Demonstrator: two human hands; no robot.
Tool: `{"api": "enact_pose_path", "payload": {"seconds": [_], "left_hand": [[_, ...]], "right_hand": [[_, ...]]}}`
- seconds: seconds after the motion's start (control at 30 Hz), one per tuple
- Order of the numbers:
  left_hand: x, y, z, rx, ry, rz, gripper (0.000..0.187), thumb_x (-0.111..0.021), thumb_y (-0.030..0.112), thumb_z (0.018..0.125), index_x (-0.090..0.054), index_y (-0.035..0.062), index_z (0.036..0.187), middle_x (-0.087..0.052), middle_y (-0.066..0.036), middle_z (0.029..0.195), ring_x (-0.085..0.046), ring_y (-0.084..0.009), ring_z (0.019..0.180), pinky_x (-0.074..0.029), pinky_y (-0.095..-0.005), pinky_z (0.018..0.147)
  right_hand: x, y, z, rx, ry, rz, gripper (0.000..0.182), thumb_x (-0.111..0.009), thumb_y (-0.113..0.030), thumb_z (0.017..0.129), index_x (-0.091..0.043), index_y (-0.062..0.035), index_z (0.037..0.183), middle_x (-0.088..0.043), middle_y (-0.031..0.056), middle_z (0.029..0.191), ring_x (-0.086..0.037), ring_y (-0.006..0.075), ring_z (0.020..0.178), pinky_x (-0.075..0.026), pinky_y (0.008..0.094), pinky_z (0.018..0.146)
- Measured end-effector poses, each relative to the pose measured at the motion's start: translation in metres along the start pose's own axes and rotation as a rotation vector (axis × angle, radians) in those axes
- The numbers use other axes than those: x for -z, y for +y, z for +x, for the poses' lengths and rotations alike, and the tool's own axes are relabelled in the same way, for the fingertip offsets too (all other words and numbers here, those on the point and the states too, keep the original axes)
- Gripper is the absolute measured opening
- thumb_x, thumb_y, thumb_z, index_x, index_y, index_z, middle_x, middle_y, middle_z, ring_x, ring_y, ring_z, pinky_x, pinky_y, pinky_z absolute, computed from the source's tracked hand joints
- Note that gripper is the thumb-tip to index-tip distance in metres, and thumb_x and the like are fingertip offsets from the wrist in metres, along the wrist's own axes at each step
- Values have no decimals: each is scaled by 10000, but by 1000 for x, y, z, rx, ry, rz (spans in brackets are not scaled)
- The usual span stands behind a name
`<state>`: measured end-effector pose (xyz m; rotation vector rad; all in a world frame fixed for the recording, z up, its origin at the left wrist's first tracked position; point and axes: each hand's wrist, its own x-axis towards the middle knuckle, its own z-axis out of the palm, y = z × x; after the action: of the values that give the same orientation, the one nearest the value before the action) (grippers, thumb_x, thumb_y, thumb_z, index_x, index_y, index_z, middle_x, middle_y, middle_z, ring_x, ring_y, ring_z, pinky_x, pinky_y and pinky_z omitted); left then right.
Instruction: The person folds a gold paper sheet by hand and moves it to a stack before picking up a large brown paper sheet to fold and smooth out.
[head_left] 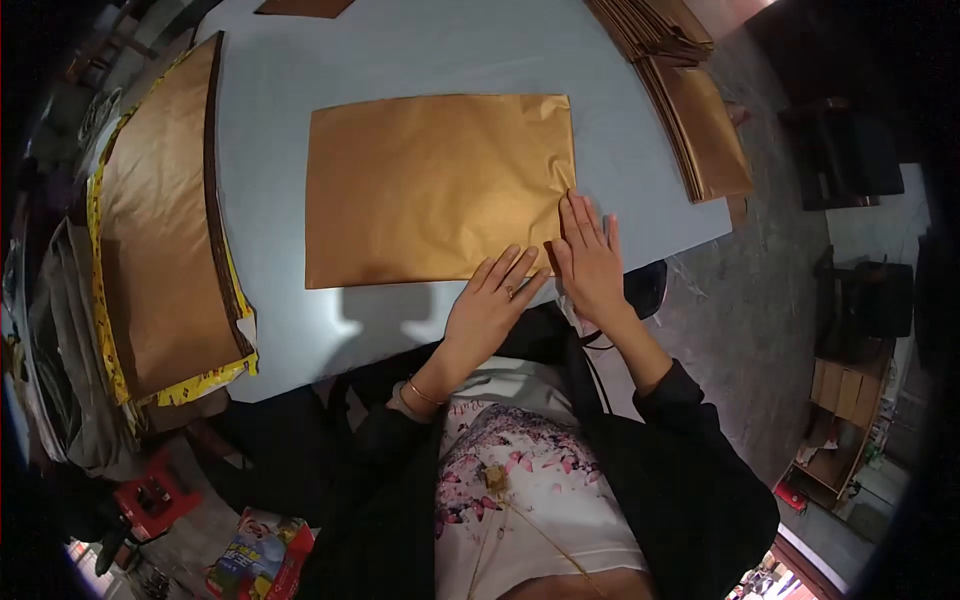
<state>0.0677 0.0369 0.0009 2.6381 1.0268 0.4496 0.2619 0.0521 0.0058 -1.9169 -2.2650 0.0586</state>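
A flat sheet of golden-brown paper (420, 190), perhaps folded, lies on the grey-blue table in front of me. Its right side is creased and slightly crumpled near the edge. My left hand (490, 295) rests with fingers spread on the lower edge of the paper, right of its middle. A ring and a bracelet show on this hand and wrist. My right hand (592, 260) lies with fingers stretched out along the paper's lower right edge, the fingertips touching the creased part. Neither hand grips anything.
At the left of the table (265, 200) is a large stack of brown paper (165, 230) on yellow wrapping. Folded brown paper pieces (700, 130) are piled at the right edge. A red stool (155, 495) and a colourful bag (255, 555) stand on the floor lower left.
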Motion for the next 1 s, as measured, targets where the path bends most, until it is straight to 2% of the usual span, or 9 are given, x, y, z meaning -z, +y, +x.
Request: {"api": "enact_pose_path", "payload": {"seconds": [0.13, 0.2, 0.5, 0.77, 0.83, 0.87, 0.9, 0.97, 1.0], "left_hand": [[0, -1, 0, -10, 12, -1, 544, -508, 112, 813, -445, 132, 1353, -349, -88, 1453, -315, -265, 1348, -307, -412, 1068], [0, -1, -1, -24, 36, 48, 540, -510, 119, 811, -448, 122, 1348, -358, -89, 1444, -321, -263, 1342, -308, -401, 1066], [-3, -2, -2, -35, 74, 61, 546, -523, 132, 793, -450, 121, 1334, -371, -90, 1436, -342, -264, 1329, -312, -391, 1065], [-9, -3, -6, -31, 130, 57, 545, -521, 129, 804, -432, 129, 1341, -385, -72, 1425, -343, -251, 1332, -306, -385, 1070], [-11, -3, -6, -30, 124, 62, 541, -519, 127, 808, -431, 130, 1342, -383, -74, 1427, -338, -251, 1335, -301, -385, 1073], [-9, -2, -6, -28, 113, 67, 537, -516, 124, 811, -430, 131, 1342, -380, -75, 1428, -334, -252, 1337, -296, -386, 1076], [-6, -2, -5, -22, 64, 71, 544, -513, 126, 816, -423, 134, 1352, -369, -82, 1436, -321, -256, 1345, -285, -388, 1083], [-9, -3, -5, -25, 72, 80, 556, -516, 131, 815, -414, 133, 1362, -361, -84, 1442, -310, -259, 1352, -279, -388, 1087], [-10, -3, -5, -30, 76, 85, 569, -520, 136, 814, -406, 133, 1371, -353, -86, 1448, -299, -261, 1358, -273, -389, 1090]], "right_hand": [[-6, 12, 32, 19, 75, -18, 533, -378, -327, 976, -333, -24, 1412, -317, 119, 1480, -290, 258, 1371, -158, 499, 1109], [-6, 15, 49, -51, -4, -74, 510, -278, -324, 1003, -293, -64, 1442, -269, 71, 1512, -224, 217, 1404, -103, 475, 1132], [-23, 42, 111, -48, 100, -111, 492, -273, -339, 1007, -336, -89, 1427, -333, 58, 1483, -265, 214, 1389, -123, 494, 1126], [-29, 59, 145, -79, 76, -118, 503, -224, -363, 1015, -329, -105, 1434, -294, 41, 1504, -224, 207, 1403, -78, 498, 1137], [-31, 67, 151, -49, 160, -47, 482, -283, -339, 1007, -381, -82, 1403, -341, 54, 1480, -278, 221, 1383, -117, 513, 1127], [-27, 67, 155, -79, 194, 43, 476, -296, -340, 1005, -422, -64, 1371, -416, 78, 1428, -336, 250, 1349, -129, 508, 1126], [-21, 69, 153, -76, 195, 43, 476, -296, -340, 1005, -422, -64, 1371, -416, 78, 1428, -336, 250, 1349, -129, 508, 1126], [-4, 74, 146, -268, 319, 426, 439, -336, -314, 1000, -490, -40, 1308, -509, 124, 1332, -435, 281, 1267, -244, 475, 1090], [-4, 78, 137, -290, 437, 689, 379, -423, -275, 982, -543, -19, 1234, -587, 149, 1195, -542, 278, 1111, -385, 417, 983]]}}
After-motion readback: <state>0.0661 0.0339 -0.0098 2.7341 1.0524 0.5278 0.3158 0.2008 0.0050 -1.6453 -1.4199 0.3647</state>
